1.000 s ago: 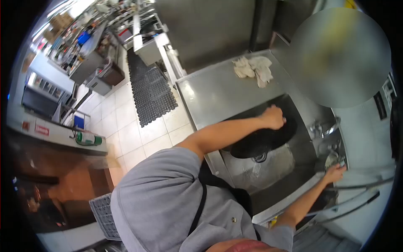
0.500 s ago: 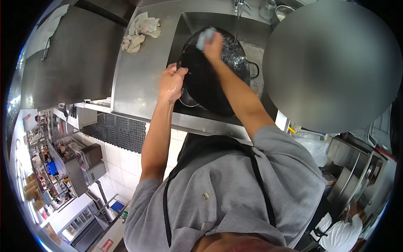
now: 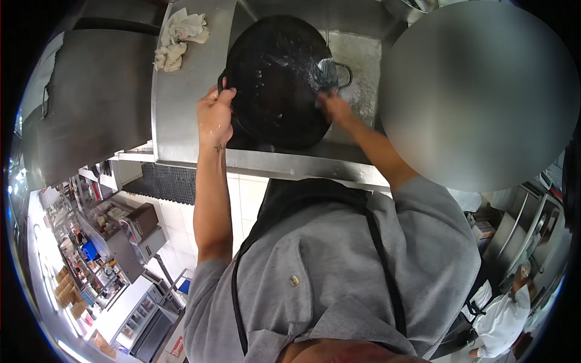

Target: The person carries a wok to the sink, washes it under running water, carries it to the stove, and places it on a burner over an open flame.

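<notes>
A wide black pan (image 3: 272,91) with two loop handles lies in the sink, its surface wet with patches of foam or water. My left hand (image 3: 215,115) is closed around the pan's left handle (image 3: 222,81). Toward the right rim, my right hand (image 3: 334,107) presses on the pan, blurred by motion. A sliver of the pale blue sponge (image 3: 319,101) shows at its fingers; most of it is hidden. Running water (image 3: 327,72) splashes on the pan just above that hand, near the right handle (image 3: 346,75).
The steel sink (image 3: 357,57) has a wet, foamy floor to the right. Crumpled cloths (image 3: 178,36) lie on the steel counter at left. A metal bowl (image 3: 411,7) stands at the back. A blurred round patch covers the right side. Another person in white (image 3: 502,320) is at lower right.
My right hand has swept from the pan's far side down to its right rim. The pan has tipped so that more of its face shows, my left hand still on the handle. The view has shifted.
</notes>
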{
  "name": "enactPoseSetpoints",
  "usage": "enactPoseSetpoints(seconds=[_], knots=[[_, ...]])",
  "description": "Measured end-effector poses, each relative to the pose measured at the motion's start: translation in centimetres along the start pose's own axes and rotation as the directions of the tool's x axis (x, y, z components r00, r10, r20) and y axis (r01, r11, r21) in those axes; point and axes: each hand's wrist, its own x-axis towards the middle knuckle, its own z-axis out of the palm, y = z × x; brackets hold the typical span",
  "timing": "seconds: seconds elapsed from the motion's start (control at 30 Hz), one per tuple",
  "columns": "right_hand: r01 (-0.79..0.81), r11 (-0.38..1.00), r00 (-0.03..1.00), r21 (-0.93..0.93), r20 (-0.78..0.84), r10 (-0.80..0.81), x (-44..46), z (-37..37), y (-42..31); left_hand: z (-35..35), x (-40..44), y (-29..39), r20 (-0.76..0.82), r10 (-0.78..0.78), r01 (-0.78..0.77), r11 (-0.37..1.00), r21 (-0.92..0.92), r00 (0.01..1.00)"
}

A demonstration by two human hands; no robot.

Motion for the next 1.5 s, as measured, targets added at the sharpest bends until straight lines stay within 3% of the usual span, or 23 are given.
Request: enactPoseSetpoints(seconds=[0.1, 0.2, 0.27, 0.3, 0.33, 0.43, 0.5, 0.53, 0.57, 0.63, 0.7, 0.77, 0.83, 0.87, 0.93, 1.03, 1.13, 1.23, 1.27, 1.3, 1.33, 1.43, 1.5], knots=[[-0.081, 0.995, 0.934, 0.051, -0.346, 0.094, 6.7, -4.2, 1.2, 0.4, -1.0, 0.4, 0.044, 0.045, -0.048, 0.996, 0.078, 0.998], [0.098, 0.983, 0.838, 0.154, -0.546, 0.002, 10.4, -7.4, -1.3, 0.7, -1.4, 0.1, 0.104, 0.117, -0.131, 0.983, 0.13, 0.988], [0.216, 0.949, 0.833, 0.231, -0.55, -0.056, 11.5, -7.3, -4.5, 1.4, -1.4, -0.5, 0.13, 0.145, -0.163, 0.976, 0.145, 0.981], [0.239, 0.927, 0.879, 0.289, -0.47, -0.08, 10.9, -7.3, -6.7, 1.8, -1.2, -0.8, 0.126, 0.123, -0.141, 0.98, 0.143, 0.984], [0.392, 0.861, 0.835, 0.325, -0.517, -0.186, 9.6, -6.4, -8.8, 2.2, -1.1, -1.2, 0.123, 0.096, -0.113, 0.983, 0.143, 0.988], [0.536, 0.668, 0.833, 0.516, -0.453, -0.318, 2.0, -4.5, -13.2, 3.0, -0.6, -2.3, 0.103, 0.075, -0.086, 0.991, 0.106, 0.992], [0.481, 0.715, 0.87, 0.507, -0.374, -0.321, 1.0, -0.9, -10.3, 2.6, -0.6, -2.8, 0.088, 0.054, -0.064, 0.992, 0.106, 0.995], [0.245, 0.795, 0.951, 0.555, -0.299, -0.084, 2.4, 1.3, -8.0, 2.3, -0.7, -3.0, 0.065, 0.041, -0.048, 0.993, 0.108, 0.997], [-0.001, 0.813, 0.963, 0.583, -0.219, 0.158, 4.3, 2.4, -6.0, 2.5, -1.0, -3.1, 0.065, 0.042, -0.049, 0.993, 0.11, 0.997], [-0.045, 0.811, 0.953, 0.583, -0.218, 0.21, 4.1, -0.4, -7.4, 3.2, -1.7, -2.9, 0.077, 0.07, -0.08, 0.988, 0.131, 0.995], [0.362, 0.761, 0.895, 0.538, -0.429, -0.123, 1.1, -1.0, -11.7, 3.0, -1.4, -2.4, 0.107, 0.064, -0.081, 0.984, 0.156, 0.992], [0.546, 0.627, 0.834, 0.555, -0.433, -0.342, -0.9, -1.6, -11.7, 3.3, -1.1, -1.8, 0.137, 0.067, -0.089, 0.983, 0.162, 0.988], [0.396, 0.812, 0.915, 0.429, -0.261, -0.309, 1.3, 2.7, -6.0, 3.2, -1.5, -0.9, 0.107, 0.022, -0.031, 0.996, 0.082, 0.994], [0.198, 0.946, 0.98, 0.258, -0.085, -0.182, 2.1, 2.3, -3.4, 3.0, -1.5, -1.0, 0.116, 0.059, -0.071, 0.992, 0.102, 0.992], [0.1, 0.995, 0.993, -0.002, -0.063, -0.1, 3.8, 2.9, 2.6, 2.8, -1.8, -0.9, 0.125, 0.095, -0.112, 0.984, 0.141, 0.988], [-0.037, 0.987, 0.999, -0.159, -0.037, 0.031, 3.5, -4.6, 4.4, 2.1, -1.5, 0.4, 0.028, 0.141, -0.143, 0.981, 0.129, 0.99], [-0.046, 0.999, 0.852, -0.014, -0.523, 0.032, 1.0, -17.2, 3.4, 1.1, -0.9, 2.1, -0.02, 0.036, -0.035, 0.999, 0.01, 0.999], [0.065, 0.997, 0.516, -0.049, -0.853, -0.076, -0.3, -29.3, 2.1, 0.2, 0.1, 2.6, -0.02, 0.016, -0.017, 0.997, -0.069, 1.0], [0.02, 0.995, 0.451, -0.102, -0.887, -0.1, -0.3, -32.7, 2.3, -0.6, 0.4, 2.3, 0.003, 0.022, -0.022, 0.998, -0.063, 1.0], [-0.156, 0.987, 0.504, -0.03, -0.862, 0.053, 0.9, -35.6, 2.8, -0.9, 0.2, 2.3, -0.003, 0.018, -0.018, 0.998, -0.064, 1.0], [-0.083, 0.979, 0.55, 0.185, -0.811, 0.199, 0.4, -38.4, 1.4, -1.2, 0.2, 2.3, 0.008, 0.005, -0.005, 0.997, -0.071, 1.0], [-0.022, 0.964, 0.641, 0.266, -0.736, 0.218, 5.3, -39.6, 5.0, -2.0, 0.0, 2.2, 0.012, -0.012, 0.013, 0.993, -0.116, 1.0], [-0.13, 0.961, 0.295, -0.246, -0.934, -0.199, 7.7, -36.5, 6.0, -2.3, 0.2, 2.2, 0.001, -0.01, 0.01, 0.986, -0.169, 1.0]])
